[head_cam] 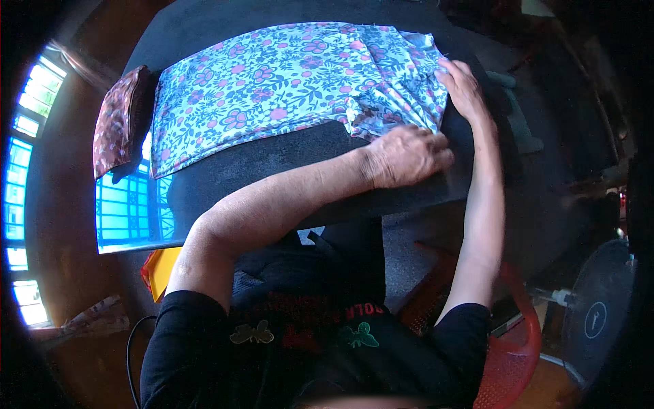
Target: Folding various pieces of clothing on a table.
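Note:
A white floral-print cloth garment [255, 84] with blue leaves and pink flowers lies spread out across the dark table [286, 158]. Its left part is flat, while the right end is bunched and wrinkled. My right hand [464, 92] pinches the garment's far right edge between thumb and fingers. At the near right edge, my left hand [409, 156] has its fingers curled against the cloth. Those fingertips are blurred and partly hidden, so their grip is unclear.
A folded brown patterned cloth [120, 125] lies at the table's left end. The glossy tabletop reflects a barred window [19, 189]. A red plastic chair [516, 353] is at my lower right, near a round fan [598, 307]. Something yellow [166, 268] shows below the table's near left edge.

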The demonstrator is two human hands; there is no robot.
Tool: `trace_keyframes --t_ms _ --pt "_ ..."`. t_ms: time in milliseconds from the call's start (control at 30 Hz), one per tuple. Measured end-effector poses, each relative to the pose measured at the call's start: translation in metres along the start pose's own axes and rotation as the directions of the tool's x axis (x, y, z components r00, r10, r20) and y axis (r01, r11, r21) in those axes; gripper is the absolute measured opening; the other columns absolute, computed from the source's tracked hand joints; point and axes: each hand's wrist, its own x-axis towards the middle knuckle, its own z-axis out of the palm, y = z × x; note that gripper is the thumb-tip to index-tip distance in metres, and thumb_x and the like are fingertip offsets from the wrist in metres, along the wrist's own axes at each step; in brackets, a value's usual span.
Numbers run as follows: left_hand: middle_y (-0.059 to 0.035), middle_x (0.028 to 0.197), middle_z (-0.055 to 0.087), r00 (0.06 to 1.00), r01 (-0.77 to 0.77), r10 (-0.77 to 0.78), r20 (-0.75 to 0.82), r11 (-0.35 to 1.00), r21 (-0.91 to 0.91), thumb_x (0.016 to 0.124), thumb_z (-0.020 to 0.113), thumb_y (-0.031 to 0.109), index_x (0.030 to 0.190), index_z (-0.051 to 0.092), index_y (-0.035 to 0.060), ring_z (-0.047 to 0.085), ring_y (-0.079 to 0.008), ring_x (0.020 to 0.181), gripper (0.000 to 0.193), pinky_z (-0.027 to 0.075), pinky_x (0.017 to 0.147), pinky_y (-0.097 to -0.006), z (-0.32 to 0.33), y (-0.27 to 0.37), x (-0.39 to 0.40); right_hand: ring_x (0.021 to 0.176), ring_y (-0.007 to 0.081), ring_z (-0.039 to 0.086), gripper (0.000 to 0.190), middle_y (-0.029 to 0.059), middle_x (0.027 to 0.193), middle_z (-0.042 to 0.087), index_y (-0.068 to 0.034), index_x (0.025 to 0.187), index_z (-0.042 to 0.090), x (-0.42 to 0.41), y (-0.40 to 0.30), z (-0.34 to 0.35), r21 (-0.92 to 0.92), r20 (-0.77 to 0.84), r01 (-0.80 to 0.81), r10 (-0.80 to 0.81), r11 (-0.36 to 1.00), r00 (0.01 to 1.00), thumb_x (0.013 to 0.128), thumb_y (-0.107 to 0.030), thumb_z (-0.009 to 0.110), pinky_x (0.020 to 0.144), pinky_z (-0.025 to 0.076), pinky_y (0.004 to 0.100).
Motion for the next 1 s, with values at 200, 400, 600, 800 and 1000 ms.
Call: trace_keyframes --t_ms 200,400,600,800,1000 --pt "-0.0086 0.111 0.058 1.000 -0.020 0.021 -0.004 0.982 0.188 0.089 0.057 0.019 0.115 0.063 0.0126 0.060 -0.0208 0.100 0.028 0.048 0.090 -0.0362 -0.021 0.002 -0.006 0.126 0.0363 0.046 0.048 0.0188 0.138 0.046 -0.017 0.133 0.052 0.023 0.025 0.037 -0.189 0.008 0.065 -0.065 0.980 0.998 0.092 -0.043 0.053 0.103 0.039 0.0430" --pt "-0.0100 0.131 0.046 0.866 0.235 -0.361 0.345 0.904 0.357 0.085 0.068 0.032 0.130 0.054 0.0227 0.048 -0.0242 0.117 0.048 0.040 0.097 -0.0418 -0.033 -0.012 -0.008 0.129 0.0342 0.043 0.048 0.0175 0.141 0.044 -0.021 0.133 0.053 0.016 0.027 0.038 -0.035 -0.207 0.151 -0.155 0.988 0.966 0.092 -0.046 0.053 0.105 0.037 0.0423" --pt "-0.0072 0.120 0.051 0.991 -0.008 -0.018 0.131 0.980 0.197 0.085 0.067 0.027 0.123 0.057 0.0193 0.054 -0.0217 0.105 0.040 0.045 0.088 -0.0380 -0.007 0.001 -0.011 0.127 0.0313 0.047 0.047 0.0113 0.139 0.049 -0.020 0.129 0.058 0.018 0.025 0.037 -0.143 -0.013 0.032 -0.034 0.989 0.999 0.092 -0.049 0.052 0.105 0.037 0.0412" --pt "-0.0127 0.118 0.052 0.984 0.158 -0.174 0.031 0.946 0.283 0.083 0.064 0.030 0.119 0.058 0.0093 0.053 -0.0270 0.106 0.041 0.045 0.087 -0.0401 0.002 0.007 -0.002 0.117 0.0336 0.054 0.047 0.0196 0.126 0.058 -0.011 0.127 0.058 0.020 0.046 0.026 0.265 -0.250 -0.007 0.075 0.964 0.965 0.093 -0.043 0.051 0.100 0.041 0.0389" --pt "-0.0140 0.108 0.063 0.949 0.079 -0.180 0.259 0.930 0.359 0.090 0.055 0.020 0.112 0.061 0.0070 0.062 -0.0254 0.099 0.026 0.053 0.071 -0.0349 0.010 0.008 0.028 0.119 0.0321 0.053 0.045 0.0174 0.128 0.057 -0.011 0.130 0.056 0.016 0.035 0.017 0.249 -0.214 -0.091 0.146 0.964 0.966 0.095 -0.038 0.048 0.101 0.040 0.0391"
